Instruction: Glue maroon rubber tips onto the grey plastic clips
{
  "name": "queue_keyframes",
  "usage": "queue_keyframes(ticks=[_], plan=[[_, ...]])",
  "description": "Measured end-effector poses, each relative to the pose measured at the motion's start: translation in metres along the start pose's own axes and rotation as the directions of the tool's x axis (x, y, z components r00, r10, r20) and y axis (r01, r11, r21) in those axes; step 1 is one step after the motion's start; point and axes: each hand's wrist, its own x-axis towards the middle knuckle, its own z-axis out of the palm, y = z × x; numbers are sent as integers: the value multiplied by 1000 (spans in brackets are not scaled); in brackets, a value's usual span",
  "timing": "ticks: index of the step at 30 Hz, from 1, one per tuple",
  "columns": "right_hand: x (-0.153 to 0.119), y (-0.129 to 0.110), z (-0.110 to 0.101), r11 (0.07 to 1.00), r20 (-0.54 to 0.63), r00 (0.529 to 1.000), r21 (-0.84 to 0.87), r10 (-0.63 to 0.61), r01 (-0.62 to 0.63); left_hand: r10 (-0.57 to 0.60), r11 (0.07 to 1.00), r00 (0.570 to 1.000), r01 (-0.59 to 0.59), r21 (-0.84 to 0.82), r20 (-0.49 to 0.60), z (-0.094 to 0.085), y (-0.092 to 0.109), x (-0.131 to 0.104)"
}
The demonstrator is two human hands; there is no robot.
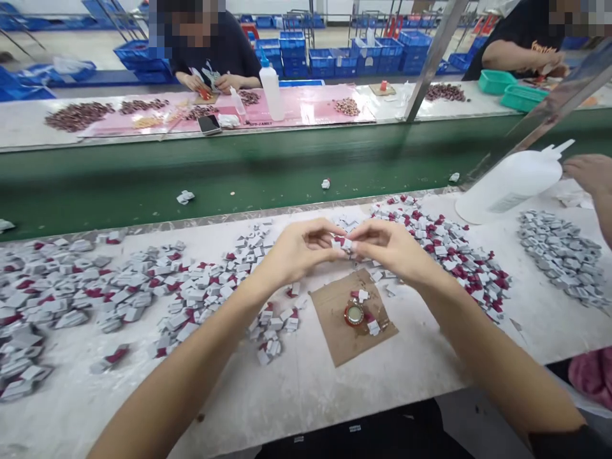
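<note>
Head view: your forearms [205,357] slant forward and inward over the table [306,395]. Your left hand [308,250] and right hand [388,247] nearly meet, fingers curled, thumbs and fingertips pinching one small grey-and-red piece [340,243] between them, just beyond the cardboard [329,319], with loose pieces [201,287] heaped on both sides.

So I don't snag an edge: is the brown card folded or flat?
Flat: the card lies spread on the table, no fold showing, with pieces and a cap on top.
</note>
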Motion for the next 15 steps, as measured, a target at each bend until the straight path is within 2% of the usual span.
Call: queue_keyframes(ticks=[2,3,5,8,11,13,15], plan=[[49,-1,1,978,-70,997,-204,29,-43,32,999,993,-29,25,-110,-21,-8,18],[76,0,3,929,-168,984,-350,65,-121,36,999,984,-35,13,-177,-31,-15,29],[128,3,11,877,-258,965,-450,56,-171,22,999,952,-31,-24,-305,-49,-29,52],[190,12,31,823,-278,960,-536,38,-188,-29,999,901,43,23,-433,-69,-48,86],[218,22,46,801,-229,973,-580,11,-146,-59,977,877,148,151,-477,-78,-60,111],[219,26,46,804,-189,982,-586,-16,-100,-77,956,894,192,222,-442,-77,-64,123],[211,28,37,815,-167,985,-577,-48,-58,-91,946,914,204,254,-396,-73,-67,134]])
